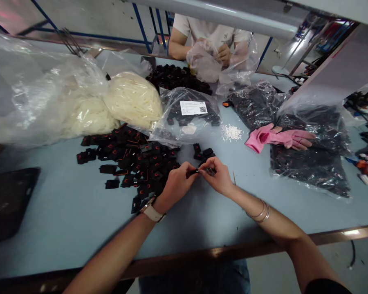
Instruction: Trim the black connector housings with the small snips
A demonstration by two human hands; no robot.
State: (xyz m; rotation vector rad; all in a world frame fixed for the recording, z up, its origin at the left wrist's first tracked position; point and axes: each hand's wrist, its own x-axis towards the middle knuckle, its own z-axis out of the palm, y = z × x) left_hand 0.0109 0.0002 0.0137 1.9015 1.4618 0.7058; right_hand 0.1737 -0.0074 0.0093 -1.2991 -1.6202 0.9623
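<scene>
My left hand point(179, 181) is closed on a small black part point(195, 171), which it pinches between thumb and finger. My right hand point(216, 174) meets it from the right, its fingers pinched at the part's other end; whatever tiny thing they hold there is too small to name. Left of my hands spreads a pile of black connector pieces point(138, 159), some with orange-red bits. A few more black pieces point(202, 152) lie just beyond my fingertips. Further back and to the right is a small heap of white bits point(231, 133).
Behind the pile lie clear bags of cream-coloured parts point(135, 98) and a labelled bag point(190, 110). Pink gloves point(279, 136) rest on bags of black parts point(309, 171) at right. A dark tray point(10, 200) is at left. Across the table, a person point(213, 41) handles a plastic bag.
</scene>
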